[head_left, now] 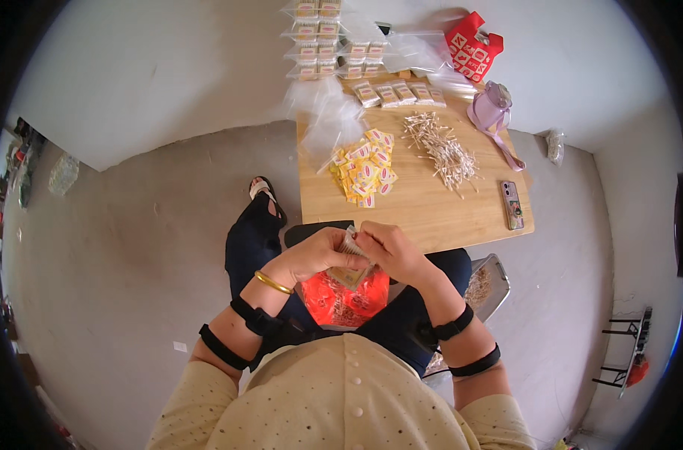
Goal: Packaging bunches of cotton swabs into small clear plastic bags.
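Above my lap, at the table's near edge, both hands meet on a small clear packet of cotton swabs (347, 277). My left hand (319, 253) is closed round its side, thumb across the front. The fingers of my right hand (392, 253) are pinched at the packet's upper end, partly hiding it. Just below lies a red plastic bag (316, 298) with loose cotton swabs in it. On the table, nearest my hands, is a heap of small yellow and white cards (365, 171). A loose pile of cotton swabs (442, 150) lies to its right.
Filled packets (397, 94) line the wooden table (424, 217); more stand in a tall stack (316, 41). Clear plastic bags (328, 112) overhang its left edge. A lilac bottle (493, 106), phone (512, 205) and red carrier bag (473, 49) are at right. A bin (499, 289) stands by my right leg.
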Demonstrator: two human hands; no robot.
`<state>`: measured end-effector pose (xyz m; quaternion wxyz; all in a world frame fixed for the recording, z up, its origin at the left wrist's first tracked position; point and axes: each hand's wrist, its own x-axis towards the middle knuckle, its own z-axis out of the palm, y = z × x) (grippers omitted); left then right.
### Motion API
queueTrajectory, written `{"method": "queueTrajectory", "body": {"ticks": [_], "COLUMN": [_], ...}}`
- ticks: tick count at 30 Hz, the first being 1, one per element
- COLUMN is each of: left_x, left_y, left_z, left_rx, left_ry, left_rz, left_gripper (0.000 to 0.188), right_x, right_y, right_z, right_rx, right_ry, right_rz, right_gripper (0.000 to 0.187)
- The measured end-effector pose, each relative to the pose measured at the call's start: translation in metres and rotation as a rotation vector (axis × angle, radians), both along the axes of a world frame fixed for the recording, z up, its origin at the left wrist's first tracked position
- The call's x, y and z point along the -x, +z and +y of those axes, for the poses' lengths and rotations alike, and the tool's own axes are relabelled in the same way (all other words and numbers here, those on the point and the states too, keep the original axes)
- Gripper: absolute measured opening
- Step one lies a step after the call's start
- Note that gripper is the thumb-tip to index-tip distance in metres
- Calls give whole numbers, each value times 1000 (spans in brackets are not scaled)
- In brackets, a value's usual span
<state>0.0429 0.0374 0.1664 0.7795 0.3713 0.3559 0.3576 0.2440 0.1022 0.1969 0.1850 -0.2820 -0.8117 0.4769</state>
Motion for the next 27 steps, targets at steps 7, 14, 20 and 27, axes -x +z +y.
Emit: {"method": "queueTrajectory", "body": {"ticks": [7,14,20,27], "left_x": [5,-10,-19,-5], "left_y": [4,7,16,42], "left_z": [1,6,15,14], "left_rx": [45,-138,-111,-242], "left_ry": [146,413,805,777], "left_rz": [-115,17,83,111], "left_gripper": [39,38,44,46], "right_x": [-5,14,58,56], "right_y": [-15,-18,-9,14], "right_z": [17,12,-11,-15], "right_rx": [378,398,-171,-36], "right_ry": [-357,-449,-670,-605], "right_rz": [296,343,313,448], "right_gripper": [29,32,31,30]}}
